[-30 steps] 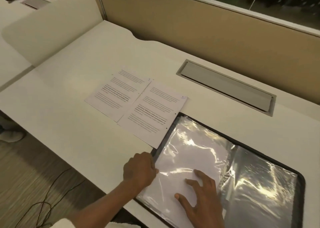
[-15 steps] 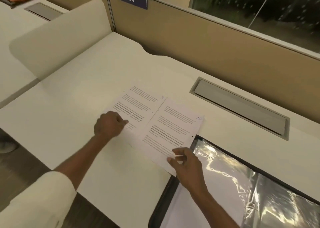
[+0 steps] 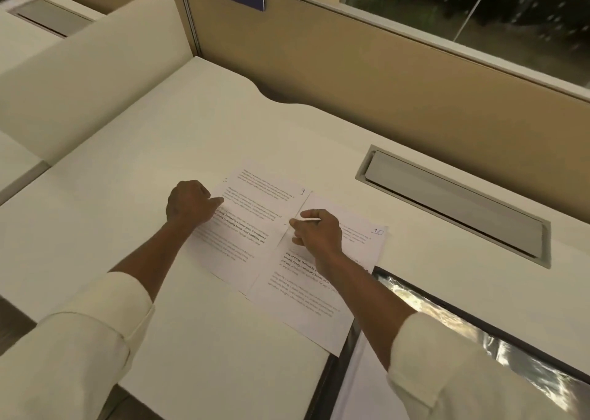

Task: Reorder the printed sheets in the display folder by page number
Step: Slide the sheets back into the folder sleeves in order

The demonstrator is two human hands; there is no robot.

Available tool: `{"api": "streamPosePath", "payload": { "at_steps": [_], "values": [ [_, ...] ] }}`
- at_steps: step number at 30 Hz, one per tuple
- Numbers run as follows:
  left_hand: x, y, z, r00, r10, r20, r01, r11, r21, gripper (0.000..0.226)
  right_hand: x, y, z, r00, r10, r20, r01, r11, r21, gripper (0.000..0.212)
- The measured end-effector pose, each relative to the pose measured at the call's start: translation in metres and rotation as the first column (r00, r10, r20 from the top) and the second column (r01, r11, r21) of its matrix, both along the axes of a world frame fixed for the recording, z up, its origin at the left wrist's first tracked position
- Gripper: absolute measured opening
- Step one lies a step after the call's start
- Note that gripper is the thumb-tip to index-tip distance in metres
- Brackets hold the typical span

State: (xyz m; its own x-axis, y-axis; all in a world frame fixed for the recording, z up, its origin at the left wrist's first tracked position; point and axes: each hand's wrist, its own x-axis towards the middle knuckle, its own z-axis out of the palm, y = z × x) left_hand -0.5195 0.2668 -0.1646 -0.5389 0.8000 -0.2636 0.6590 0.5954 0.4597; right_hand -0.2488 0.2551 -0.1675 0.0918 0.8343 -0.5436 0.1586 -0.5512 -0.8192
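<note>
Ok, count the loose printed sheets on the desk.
2: sheet 9 under the left hand, sheet 10 beside it under the right hand. Others may be hidden inside the folder.

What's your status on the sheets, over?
Left hand on sheet 9, grip unclear. Right hand pinching left edge of sheet 10. Both sheets out on desk, display folder open beside. Nothing blocking.

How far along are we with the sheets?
Done: white printed sheet 9 and white printed sheet 10 lie side by side on the white desk. In hand: the right hand pinches sheet 10's edge; the left hand rests on sheet 9. Left: both need sleeving, in order, in the open black display folder with clear sleeves.
</note>
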Motion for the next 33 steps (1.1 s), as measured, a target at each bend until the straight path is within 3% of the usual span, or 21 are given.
{"api": "streamPosePath", "payload": {
  "at_steps": [8, 11, 19, 23, 27, 33],
  "values": [
    [0.000, 0.016, -0.007, 0.995, 0.079, 0.052, -0.074, 0.993, -0.095, 0.062, -0.024, 0.021, -0.022, 0.989, -0.047, 0.137, 0.051, 0.998, -0.027, 0.044],
    [0.003, 0.019, -0.005, 0.988, 0.122, 0.099, -0.108, 0.985, -0.131, 0.060, -0.029, 0.023, -0.026, 0.987, -0.066, 0.147, 0.073, 0.997, -0.039, 0.055],
    [-0.003, 0.018, -0.014, 0.947, 0.220, 0.232, -0.176, 0.965, -0.196, 0.038, -0.020, 0.021, -0.025, 0.997, 0.020, 0.068, -0.020, 1.000, 0.009, 0.015],
    [0.000, 0.011, -0.004, 0.962, 0.136, 0.235, -0.105, 0.985, -0.139, 0.034, -0.001, 0.011, -0.016, 0.999, 0.045, 0.009, -0.045, 0.997, 0.055, 0.011],
    [0.023, -0.016, 0.020, 0.959, 0.021, 0.282, -0.030, 0.999, 0.028, 0.032, 0.031, -0.017, 0.002, 0.998, 0.039, -0.042, -0.033, 0.991, 0.132, 0.007],
    [0.086, -0.075, 0.061, 0.877, -0.079, 0.473, 0.006, 0.988, 0.154, 0.014, 0.097, -0.090, 0.027, 0.994, -0.079, -0.080, 0.091, 0.985, 0.147, 0.008]
  ]
}}
